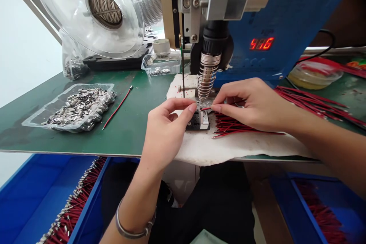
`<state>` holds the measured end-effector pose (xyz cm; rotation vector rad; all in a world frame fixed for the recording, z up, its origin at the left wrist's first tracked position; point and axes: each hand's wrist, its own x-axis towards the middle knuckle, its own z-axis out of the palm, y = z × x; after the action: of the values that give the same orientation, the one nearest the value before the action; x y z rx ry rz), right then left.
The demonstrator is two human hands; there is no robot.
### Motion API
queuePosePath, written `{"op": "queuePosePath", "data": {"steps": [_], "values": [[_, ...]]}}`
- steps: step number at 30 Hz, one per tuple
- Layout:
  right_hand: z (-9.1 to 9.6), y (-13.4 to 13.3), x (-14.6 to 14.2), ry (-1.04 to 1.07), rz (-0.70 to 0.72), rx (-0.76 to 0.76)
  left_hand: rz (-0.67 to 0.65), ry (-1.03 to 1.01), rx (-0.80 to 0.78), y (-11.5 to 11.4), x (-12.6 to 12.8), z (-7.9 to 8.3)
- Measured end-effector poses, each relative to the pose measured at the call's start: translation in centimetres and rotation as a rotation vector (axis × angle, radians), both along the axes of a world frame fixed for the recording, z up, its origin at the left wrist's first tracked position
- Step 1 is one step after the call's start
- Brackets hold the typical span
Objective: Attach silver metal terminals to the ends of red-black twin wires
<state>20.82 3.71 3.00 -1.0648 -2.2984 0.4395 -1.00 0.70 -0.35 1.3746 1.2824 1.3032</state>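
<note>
Blue bin (28, 198) holds red wires (82, 194); right hand (251, 103) pinches a wire (206, 108), left hand (168, 126) pinched shut

Bright, even daylight from the left; sharp centre, soft shadows, wide-angle bending at the edges.

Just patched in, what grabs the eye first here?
Both hands meet at centre under the coiled tip of the blue machine: the right hand pinches a red wire by its end, with the left hand pinched beside it. A red display glows above, and a tray of metal sleeves lies at left.
</note>
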Motion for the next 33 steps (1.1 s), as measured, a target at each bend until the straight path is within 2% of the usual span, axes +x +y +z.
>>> {"op": "queuePosePath", "data": {"steps": [9,26,33], "values": [[0.2,-0.6,-0.4,0.068,-0.055,-0.072,0.013,0.004,-0.031,-0.3,0.2,0.0],[0.3,-1.1,-0.8,0.081,-0.09,-0.039,0.066,0.035,0.002,-0.4,0.3,-0.2],[0.2,-1.0,-1.0,0.075,-0.091,-0.054,0.044,0.024,0.019,-0.3,0.4,-0.1]]}}
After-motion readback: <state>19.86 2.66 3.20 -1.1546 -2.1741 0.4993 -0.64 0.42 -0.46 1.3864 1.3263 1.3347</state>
